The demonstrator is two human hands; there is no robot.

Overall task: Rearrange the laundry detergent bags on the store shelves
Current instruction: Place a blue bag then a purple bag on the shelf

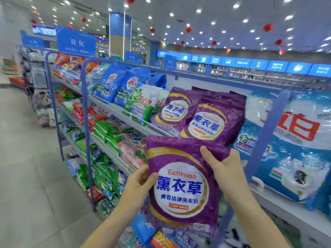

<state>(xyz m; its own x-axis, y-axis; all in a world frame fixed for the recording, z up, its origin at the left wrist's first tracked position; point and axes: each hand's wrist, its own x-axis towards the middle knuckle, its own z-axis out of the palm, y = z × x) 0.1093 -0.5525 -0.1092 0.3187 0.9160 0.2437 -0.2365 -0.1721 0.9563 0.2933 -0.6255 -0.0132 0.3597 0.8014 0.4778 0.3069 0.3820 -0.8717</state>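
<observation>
a purple eichimoo detergent bag [182,178] is gripped upright by the left hand [138,183] and right hand [226,169], in front of matching shelved purple bags [202,115].

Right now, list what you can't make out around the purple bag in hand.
Head view only:
- Held purple bag: back face turned away; small print blurred.
- Left hand and right hand: fingers behind the bag, hidden by it.
- Shelved purple bags: how many stand behind the front two, hidden by them.
- Big blue bag: right side cut by the frame edge.
- Lower shelf bags: hidden behind bag and arms.
</observation>
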